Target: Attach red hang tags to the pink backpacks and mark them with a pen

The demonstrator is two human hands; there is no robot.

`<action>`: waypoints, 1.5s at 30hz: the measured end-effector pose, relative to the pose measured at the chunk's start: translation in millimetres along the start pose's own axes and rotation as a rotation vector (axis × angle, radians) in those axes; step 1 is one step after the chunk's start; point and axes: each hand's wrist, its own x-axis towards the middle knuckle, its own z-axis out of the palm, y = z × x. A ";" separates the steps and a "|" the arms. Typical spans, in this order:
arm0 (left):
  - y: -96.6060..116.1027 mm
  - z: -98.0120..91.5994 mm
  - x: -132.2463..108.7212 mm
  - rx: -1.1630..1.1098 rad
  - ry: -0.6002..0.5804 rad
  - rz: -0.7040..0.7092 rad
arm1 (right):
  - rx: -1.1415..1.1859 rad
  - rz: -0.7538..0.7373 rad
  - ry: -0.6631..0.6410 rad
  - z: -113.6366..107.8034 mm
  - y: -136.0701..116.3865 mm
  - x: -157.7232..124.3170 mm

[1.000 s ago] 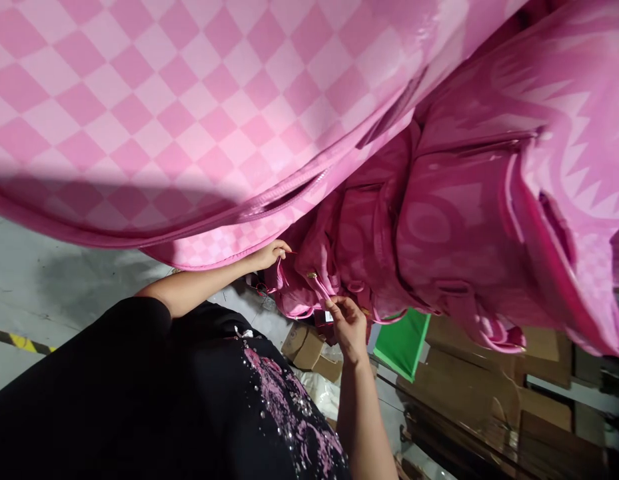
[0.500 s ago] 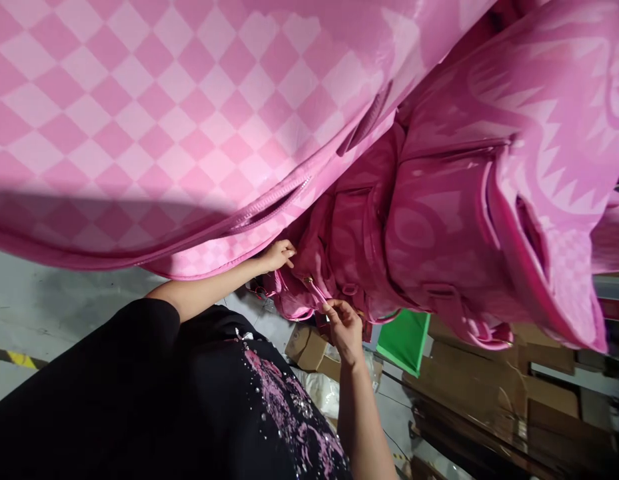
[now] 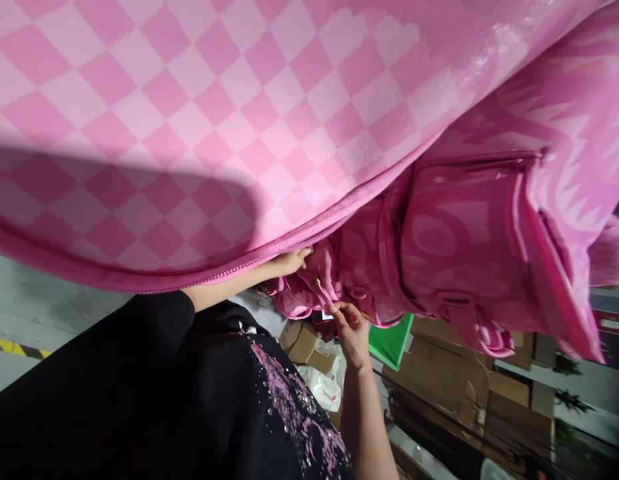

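A large pink checkered bag panel (image 3: 199, 153) with a zipper along its edge fills the top of the view. My left hand (image 3: 292, 261) reaches under that edge, fingers curled against the pink bags behind; what they hold is hidden. Thumb and fingers of my right hand (image 3: 353, 327) pinch the end of a narrow pink strap (image 3: 323, 292) with a small gold-coloured metal fitting. The strap hangs among several glossy pink backpacks, and a nearer pink backpack (image 3: 459, 227) with a front pocket is to the right of my hands.
Below the bags are a green bin-like object (image 3: 392, 341), an open cardboard box (image 3: 300, 343) and white plastic wrapping (image 3: 322, 387). Stacked cardboard (image 3: 439, 373) stands at lower right. Yellow-black tape (image 3: 14, 347) marks the floor at left.
The checkered panel has spread right and lower in view, covering more of my left forearm. Both hands appear slightly farther right; my right hand keeps its pinch on the strap.
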 end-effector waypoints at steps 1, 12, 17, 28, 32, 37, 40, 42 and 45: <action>-0.1 1.0 -10.2 0.028 -0.033 0.011 | -0.013 -0.008 0.001 -0.1 0.0 1.0; 18.6 7.1 -73.6 0.417 -0.193 0.085 | -0.174 -0.153 0.032 -1.7 14.2 18.0; 19.6 46.2 -85.5 0.676 -0.232 0.122 | -0.229 -0.207 0.026 -5.8 32.2 15.3; -6.6 179.1 -122.3 0.922 0.160 0.003 | 0.295 -0.516 -0.286 -60.1 133.1 2.3; -26.9 231.6 -126.6 0.945 0.256 0.056 | 0.606 -0.431 -0.298 -74.8 169.2 -1.9; -62.2 283.3 -112.5 0.858 0.369 0.106 | 0.837 -0.317 -0.231 -91.3 198.4 0.2; -75.0 306.2 -100.0 0.808 0.406 0.142 | 0.859 -0.298 -0.188 -105.1 209.7 5.1; -81.8 316.3 -94.3 0.773 0.426 0.152 | 0.827 -0.295 -0.179 -114.1 216.5 6.9; -93.3 323.2 -89.6 0.695 0.448 0.129 | 0.697 -0.300 -0.206 -129.7 229.1 11.3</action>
